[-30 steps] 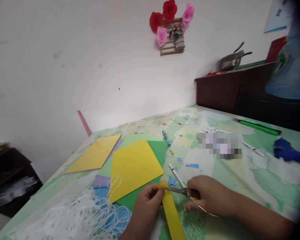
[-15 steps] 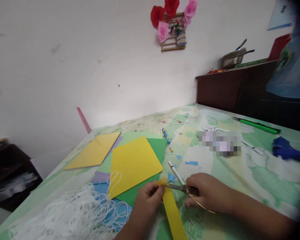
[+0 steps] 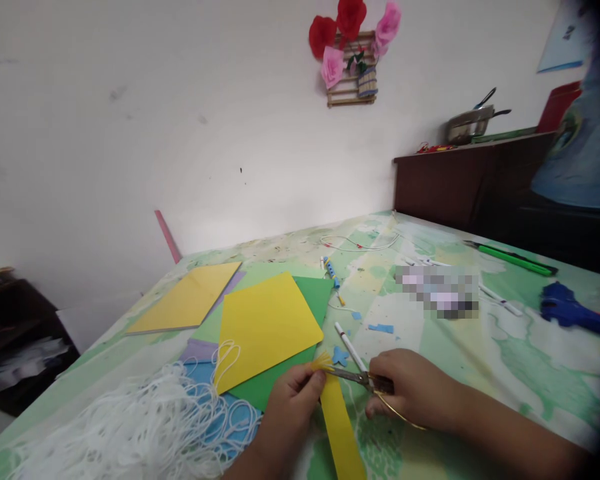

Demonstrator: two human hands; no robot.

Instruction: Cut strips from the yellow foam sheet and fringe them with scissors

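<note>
Between the thumb and fingers of my left hand [image 3: 296, 399] is a yellow paper strip [image 3: 341, 430], its top end cut into a small fringe. My right hand [image 3: 411, 387] is closed round the handles of a pair of scissors [image 3: 349, 375]. Their blades point left and meet the strip just below the fringe, beside my left thumb. A blue flower-shaped cutout [image 3: 340, 357] lies just beyond the blades. Close to my right hand rests a white marker [image 3: 349, 343]. My right fingers partly hide the scissor handles.
Yellow sheets [image 3: 270, 327] overlap green paper [image 3: 317, 297] ahead. A tangle of white cord [image 3: 130, 427] spreads at the left. Farther right lie a green cutter knife [image 3: 517, 259] and a blue tool [image 3: 573, 308]. A person in a light-blue top [image 3: 577, 160] stands at the right.
The view has shifted slightly. Both hands keep nearly the same place, with the scissor blades still at the fringed end of the yellow strip.
</note>
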